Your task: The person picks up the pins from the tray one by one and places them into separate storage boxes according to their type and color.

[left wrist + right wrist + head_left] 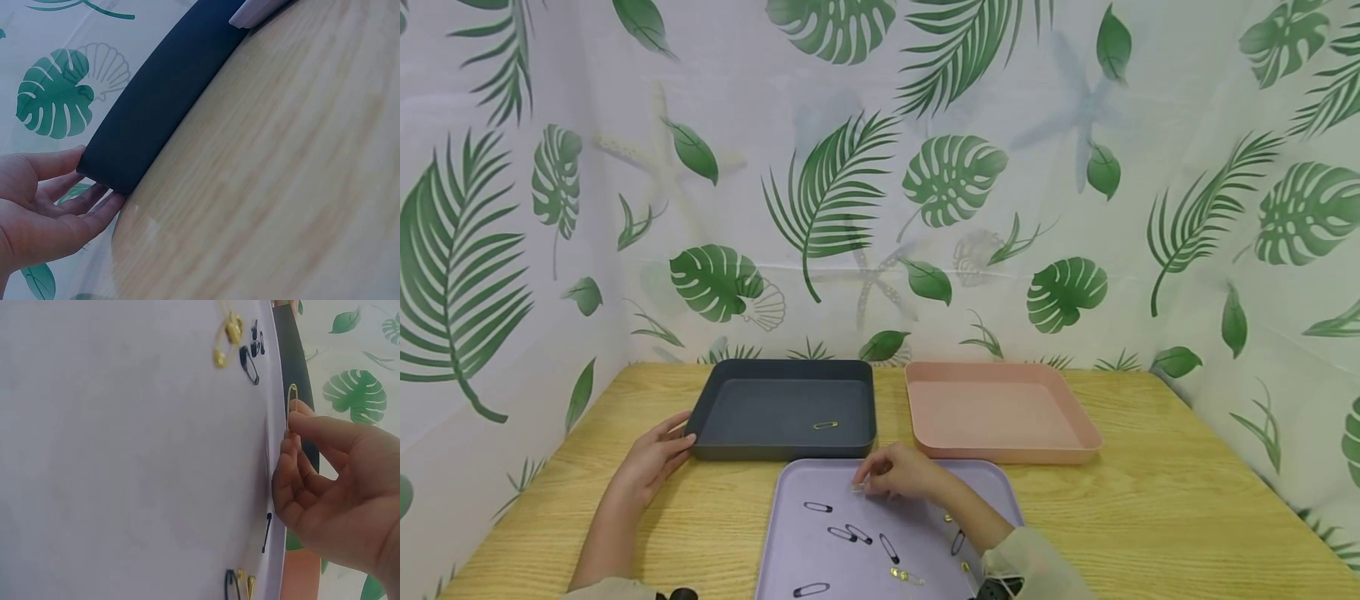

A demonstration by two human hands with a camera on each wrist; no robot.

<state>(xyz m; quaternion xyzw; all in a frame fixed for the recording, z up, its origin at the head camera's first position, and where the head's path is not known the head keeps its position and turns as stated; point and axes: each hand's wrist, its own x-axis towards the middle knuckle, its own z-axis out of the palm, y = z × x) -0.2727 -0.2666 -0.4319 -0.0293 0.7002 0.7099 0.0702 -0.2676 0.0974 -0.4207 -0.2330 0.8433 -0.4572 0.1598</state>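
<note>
My left hand (651,462) holds the near left corner of the dark blue-grey tray (745,452), thumb and fingertips against its wall. One gold safety pin (825,425) lies inside that tray. Over the far part of the lilac tray (797,550), my right hand (898,473) pinches a gold safety pin (292,394) between thumb and index finger; the right wrist view shows it pointing out past the fingertips. Several black safety pins (889,548) lie scattered on the lilac tray. A few gold safety pins (906,576) sit near its middle, others partly hidden by the right forearm.
To the right of the dark tray stands a pink tray (1003,454) with nothing in it. All three trays rest on a wood-grain table (1150,500). A white cloth with green leaf prints (955,179) hangs behind and along both sides.
</note>
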